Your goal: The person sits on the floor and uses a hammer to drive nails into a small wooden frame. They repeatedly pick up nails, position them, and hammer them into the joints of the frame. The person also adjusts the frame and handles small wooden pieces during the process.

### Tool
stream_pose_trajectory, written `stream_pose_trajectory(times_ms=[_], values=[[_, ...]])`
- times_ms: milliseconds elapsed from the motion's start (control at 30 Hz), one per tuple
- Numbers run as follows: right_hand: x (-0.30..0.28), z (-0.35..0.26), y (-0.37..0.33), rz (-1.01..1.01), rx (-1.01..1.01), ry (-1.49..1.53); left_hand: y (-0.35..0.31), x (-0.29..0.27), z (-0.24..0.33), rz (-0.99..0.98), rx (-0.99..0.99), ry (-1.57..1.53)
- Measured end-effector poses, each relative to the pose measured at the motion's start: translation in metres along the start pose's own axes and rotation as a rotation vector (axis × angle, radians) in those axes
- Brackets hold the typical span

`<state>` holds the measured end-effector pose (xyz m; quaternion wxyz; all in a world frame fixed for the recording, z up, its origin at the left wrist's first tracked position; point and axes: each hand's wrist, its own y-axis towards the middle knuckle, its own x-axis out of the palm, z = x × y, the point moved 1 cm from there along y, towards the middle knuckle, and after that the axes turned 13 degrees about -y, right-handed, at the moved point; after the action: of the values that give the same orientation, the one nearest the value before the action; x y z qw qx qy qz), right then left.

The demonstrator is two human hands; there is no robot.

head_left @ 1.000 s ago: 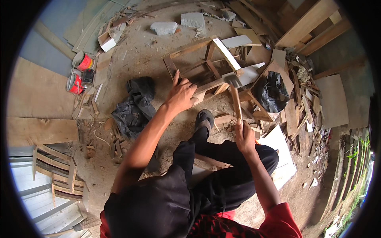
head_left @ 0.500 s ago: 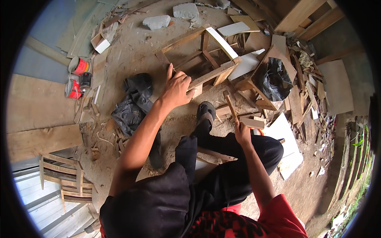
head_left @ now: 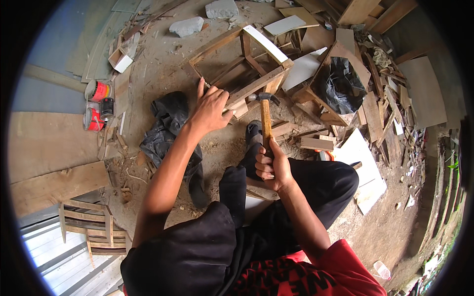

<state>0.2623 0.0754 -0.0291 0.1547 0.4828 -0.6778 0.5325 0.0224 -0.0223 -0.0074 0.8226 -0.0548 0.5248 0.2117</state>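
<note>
My right hand [head_left: 274, 166] is wrapped around the wooden handle of a claw hammer [head_left: 266, 118], held upright in front of me. Its dark metal head is close to the near side of a wooden frame [head_left: 256, 88]. My left hand [head_left: 210, 109] grips the frame's near left corner, with the index finger pointing up along the wood and the thumb out to the right. The frame is a box-like stool or small table structure lying on the ground, with one white-faced rail [head_left: 266, 45]. What lies under my left palm is hidden.
Black cloth [head_left: 170, 123] lies left of my legs. A wooden box with a black plastic bag [head_left: 340, 86] stands at right, beside piled wood scraps [head_left: 382, 108]. Red paint cans [head_left: 94, 118] stand far left. Concrete chunks [head_left: 186, 27] lie at the back.
My right hand has swung the hammer left and up, from beside my knee to near the frame. My left hand stays on the frame's corner, and the view has shifted slightly.
</note>
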Motion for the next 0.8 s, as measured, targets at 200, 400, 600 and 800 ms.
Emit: stream_pose_trajectory(times_ms=[200, 400, 600, 800], values=[[0.008, -0.008, 0.000, -0.051, -0.005, -0.013, 0.000, 0.002, 0.000, -0.024, -0.017, 0.049], [0.018, -0.002, -0.003, 0.046, 0.021, -0.127, -0.003, 0.007, 0.000, -0.005, -0.001, 0.110], [0.011, -0.004, -0.004, 0.047, 0.023, -0.149, -0.003, 0.009, -0.002, 0.034, 0.006, 0.115], [-0.010, -0.011, -0.003, 0.079, 0.051, -0.213, 0.001, 0.007, -0.004, 0.025, 0.010, 0.053]])
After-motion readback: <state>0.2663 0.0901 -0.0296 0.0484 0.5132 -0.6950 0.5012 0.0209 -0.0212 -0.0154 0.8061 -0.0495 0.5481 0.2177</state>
